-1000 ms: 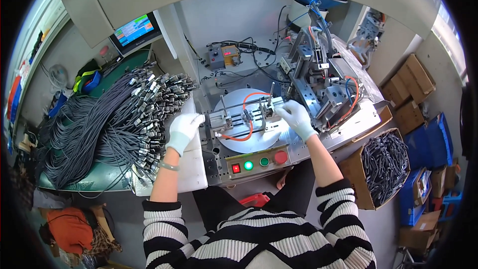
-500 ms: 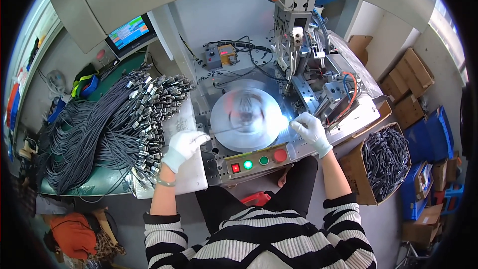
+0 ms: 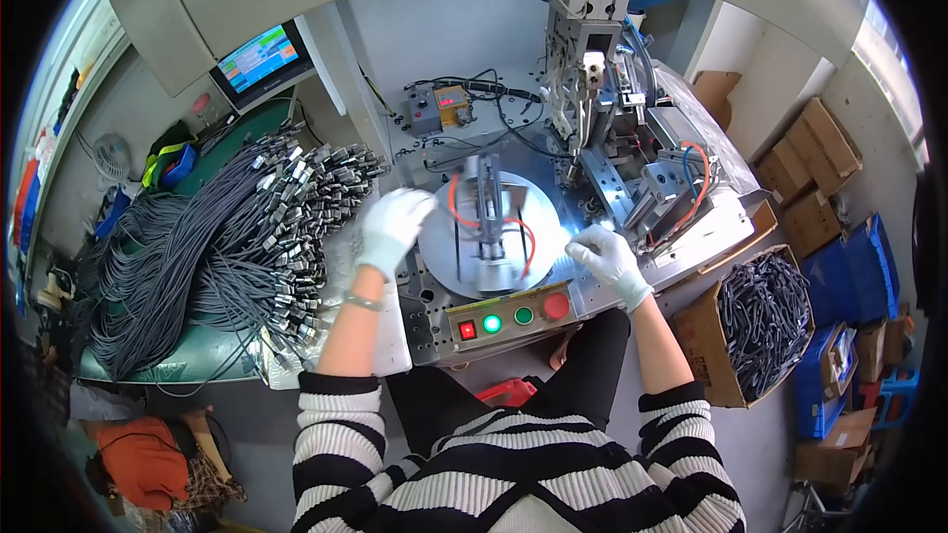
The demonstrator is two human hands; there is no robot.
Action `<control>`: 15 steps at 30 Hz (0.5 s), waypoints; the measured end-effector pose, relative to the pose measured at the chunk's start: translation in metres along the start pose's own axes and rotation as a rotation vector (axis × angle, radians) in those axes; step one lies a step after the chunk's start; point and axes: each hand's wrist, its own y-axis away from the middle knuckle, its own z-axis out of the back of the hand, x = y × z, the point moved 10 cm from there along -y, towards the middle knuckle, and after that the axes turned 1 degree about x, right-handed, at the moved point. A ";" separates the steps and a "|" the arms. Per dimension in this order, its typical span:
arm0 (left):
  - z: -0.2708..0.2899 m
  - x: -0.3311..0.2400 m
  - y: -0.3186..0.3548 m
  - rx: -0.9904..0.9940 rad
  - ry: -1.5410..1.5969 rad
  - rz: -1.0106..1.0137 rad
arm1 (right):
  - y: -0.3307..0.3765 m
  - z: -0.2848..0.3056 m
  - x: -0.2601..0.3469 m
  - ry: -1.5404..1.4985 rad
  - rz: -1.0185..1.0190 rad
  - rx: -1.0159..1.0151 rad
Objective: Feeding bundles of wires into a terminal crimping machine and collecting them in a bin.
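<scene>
A round silver turntable (image 3: 541,227) lies in front of me, carrying a dark metal fixture (image 3: 486,202) with orange air tubes; the fixture is slightly blurred. My left hand (image 3: 393,227), in a white glove, hovers by the turntable's left rim, its fingers stretched toward the fixture. Nothing shows in it. At the right rim is my right hand (image 3: 610,262), also gloved, its fingers bent together beside a bright light; whatever they may hold is too small to see. A control strip (image 3: 509,318) with red and green buttons sits at the near edge.
Many grey cables (image 3: 188,266) with metal connectors are heaped on the left bench. A tall press mechanism (image 3: 592,79) stands behind right, with a metal slide unit (image 3: 662,183) nearer. A cardboard box (image 3: 706,355) of black parts stands at right. A screen (image 3: 262,64) is at back left.
My left hand has moved up and away from me along the turntable's left side, its fingers extending. The turntable's fixture, smeared by spinning before, now shows clearly. My right hand has shifted slightly left.
</scene>
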 end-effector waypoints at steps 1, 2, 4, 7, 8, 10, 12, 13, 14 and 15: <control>-0.004 -0.040 -0.007 -0.078 -0.223 -0.260 | -0.004 -0.004 0.001 0.002 -0.025 0.020; -0.009 -0.056 -0.014 -0.081 -0.217 -0.272 | -0.014 -0.007 0.000 -0.115 0.095 -0.041; -0.001 -0.076 -0.022 -0.278 -0.219 -0.228 | -0.038 -0.016 -0.002 -0.228 0.210 -0.109; 0.010 -0.084 -0.017 -0.475 -0.238 -0.165 | -0.070 -0.027 0.026 -0.192 0.339 -0.150; 0.002 -0.068 -0.019 -0.414 -0.046 -0.056 | -0.080 -0.029 0.025 -0.181 0.268 -0.154; -0.023 -0.035 -0.009 -0.275 0.332 0.177 | -0.090 -0.042 0.016 -0.164 0.119 -0.144; -0.037 -0.022 -0.001 -0.207 0.518 0.299 | -0.093 -0.050 0.009 -0.155 0.047 -0.133; -0.037 -0.022 0.000 -0.203 0.544 0.314 | -0.094 -0.049 0.008 -0.159 0.060 -0.131; -0.036 -0.022 0.000 -0.198 0.570 0.328 | -0.094 -0.048 0.006 -0.161 0.073 -0.130; -0.037 -0.023 0.000 -0.192 0.596 0.341 | -0.094 -0.046 0.005 -0.164 0.085 -0.131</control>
